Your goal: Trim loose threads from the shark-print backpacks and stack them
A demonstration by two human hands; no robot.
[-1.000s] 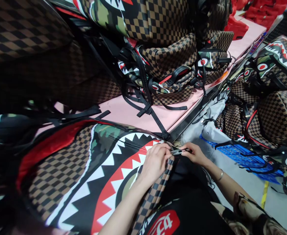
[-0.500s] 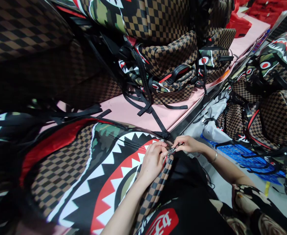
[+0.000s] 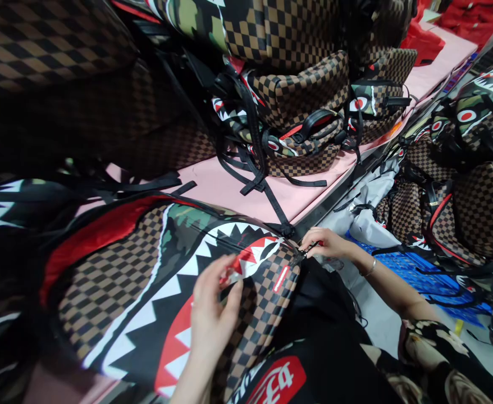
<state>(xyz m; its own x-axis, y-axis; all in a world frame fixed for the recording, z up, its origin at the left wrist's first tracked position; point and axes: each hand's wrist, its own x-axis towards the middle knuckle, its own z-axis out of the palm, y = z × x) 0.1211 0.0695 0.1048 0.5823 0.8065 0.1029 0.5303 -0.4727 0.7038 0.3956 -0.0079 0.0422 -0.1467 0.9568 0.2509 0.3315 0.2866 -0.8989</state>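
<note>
A checkered backpack with a camouflage and shark-mouth print lies on its side in front of me, partly unzipped, its red lining showing. My right hand is closed in a pinch at the bag's near right corner. Between its fingertips is a small dark zipper pull, partly hidden. My left hand hovers over the printed red mouth, thumb and fingers curved and apart. A pale, shiny spot shows between them; whether it is an object or the print, I cannot tell.
Several matching backpacks with dangling black straps stand on the pink table. To the right, more backpacks are piled beside a blue plastic grate on the floor. Red bags lie at the far end.
My left hand has come away from the zipper pull and moved left over the bag's front, uncovering a small red label. My right hand stays at the corner. The view has shifted slightly.
</note>
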